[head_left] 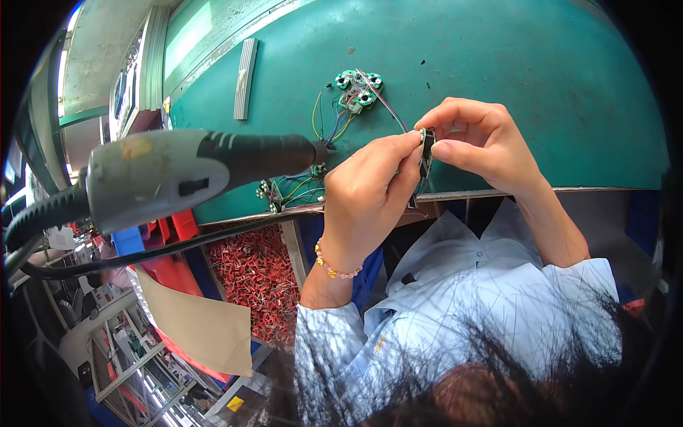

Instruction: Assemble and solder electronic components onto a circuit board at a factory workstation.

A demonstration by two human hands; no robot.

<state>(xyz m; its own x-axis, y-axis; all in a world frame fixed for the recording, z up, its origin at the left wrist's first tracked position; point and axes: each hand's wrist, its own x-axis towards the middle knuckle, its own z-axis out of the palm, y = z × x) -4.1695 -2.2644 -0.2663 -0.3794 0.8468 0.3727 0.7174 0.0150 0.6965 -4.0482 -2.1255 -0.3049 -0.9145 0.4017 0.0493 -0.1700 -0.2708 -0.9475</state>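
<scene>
Just above the bench's near edge, I hold a small circuit board (427, 151) with a black part on it, turned nearly edge-on. My left hand (366, 186) pinches its left side between thumb and fingers. From the other side, my right hand (487, 146) has its index finger and thumb closed around the board's upper end. Thin coloured wires (388, 107) run from near my left fingertips up to a cluster of green and white boards (359, 89) with black round parts. More wired boards (272, 193) lie left of my left hand, partly behind a tool.
A grey and black corded hand tool (160, 174) hangs across the left side in the foreground. On the green bench top (541, 92) lies a ridged grey bar (245, 78). Below the edge, a bin holds many small red parts (256, 281), beside a tan cardboard sheet (192, 317).
</scene>
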